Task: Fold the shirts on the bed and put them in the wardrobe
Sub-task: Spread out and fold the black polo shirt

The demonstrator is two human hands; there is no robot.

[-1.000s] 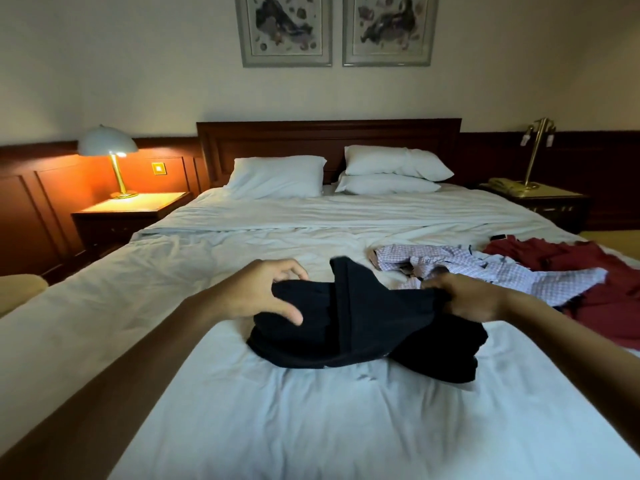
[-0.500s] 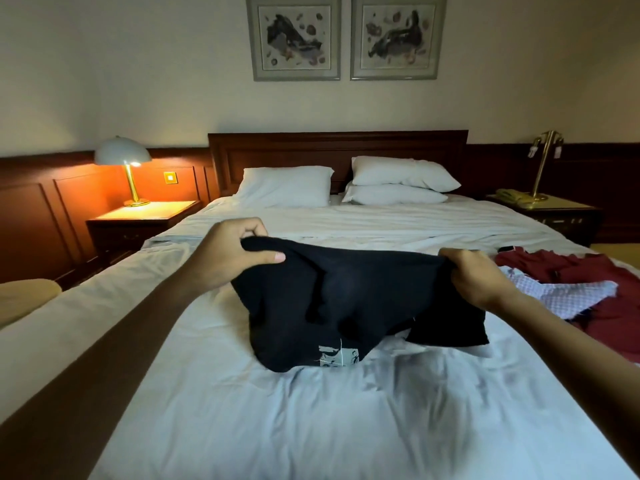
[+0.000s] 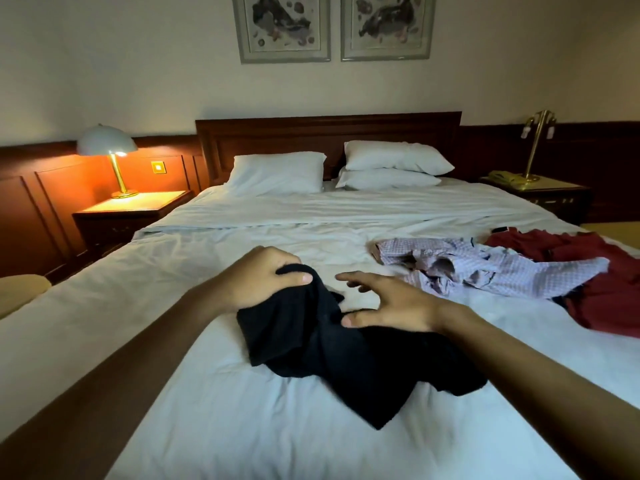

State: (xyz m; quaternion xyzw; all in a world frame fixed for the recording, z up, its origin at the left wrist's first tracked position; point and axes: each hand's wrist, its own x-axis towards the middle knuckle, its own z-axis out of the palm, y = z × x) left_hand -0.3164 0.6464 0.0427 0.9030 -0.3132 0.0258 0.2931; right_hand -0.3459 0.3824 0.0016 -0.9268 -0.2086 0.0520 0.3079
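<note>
Both bare arms: we are holding them out ahead. Our left forearm is lying from 7 o'clock toward 1 o'clock. Our left hand [image 3: 258, 280] is sitting knuckles up, fingers curled, thumb at its 3 o'clock side, gripping a bunched edge of the black shirt [image 3: 332, 358]. Our right forearm is lying in from 4 o'clock. Our right hand [image 3: 391, 306] is hovering palm down, fingers [image 3: 363, 282] splayed and pointing toward 10 o'clock, thumb touching the fabric.

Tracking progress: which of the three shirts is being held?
The black shirt, gripped by the left hand; the checked shirt and red shirt lie untouched to its right.
</note>
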